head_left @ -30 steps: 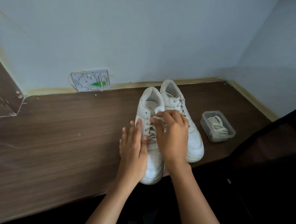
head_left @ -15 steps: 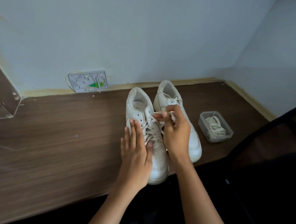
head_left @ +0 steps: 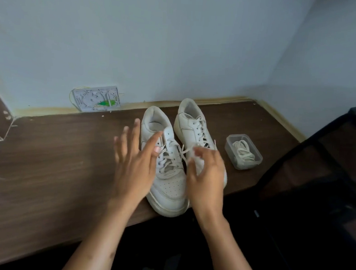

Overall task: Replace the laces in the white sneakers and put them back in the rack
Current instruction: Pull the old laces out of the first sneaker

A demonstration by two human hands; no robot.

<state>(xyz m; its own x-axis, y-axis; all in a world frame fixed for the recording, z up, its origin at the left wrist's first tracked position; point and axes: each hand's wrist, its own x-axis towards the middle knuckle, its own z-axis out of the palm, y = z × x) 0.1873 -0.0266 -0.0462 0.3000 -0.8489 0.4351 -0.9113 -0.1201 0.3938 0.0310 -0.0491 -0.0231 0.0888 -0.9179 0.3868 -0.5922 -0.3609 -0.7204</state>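
So, left to right. Counter (head_left: 44, 167) is dark wood, running along the wall; a grey wall plate (head_left: 96, 98) with a green bit sits at its back edge, not part of the job.

Left hand (head_left: 134, 165) hovers over the near sneaker's outer side, fingers straight and spread, gripping nothing; thumb tip lies close to the lacing, contact unclear. Looks placed to steady the shoe while the other hand works.

Left sneaker (head_left: 166, 172) stands upright, toe toward the person and hanging slightly over the counter edge, heel toward the wall. Old lace (head_left: 172, 162) is untied and slack across the eyelets, ends loose, likely mid-removal.

Right hand (head_left: 205, 177) is blurred, fingers curled above the gap between the shoes, near a loose lace end. Whether it pinches that end, cannot tell. Probably pulling lace out.

Right sneaker (head_left: 194, 129) sits just beside the first, same direction, set a bit further back, laces in and looking untouched; its toe is hidden behind the right hand.

Clear tub (head_left: 243, 151), lid off, stands near the right sneaker, holding coiled white laces (head_left: 244, 153), presumably the replacements kept within reach.

Dark rack (head_left: 328, 177) at far right, shoes not yet back in it.

Counts: two hands, two sneakers, one tub, one wall plate, one rack. Laces in tub: one bundle, number unclear.
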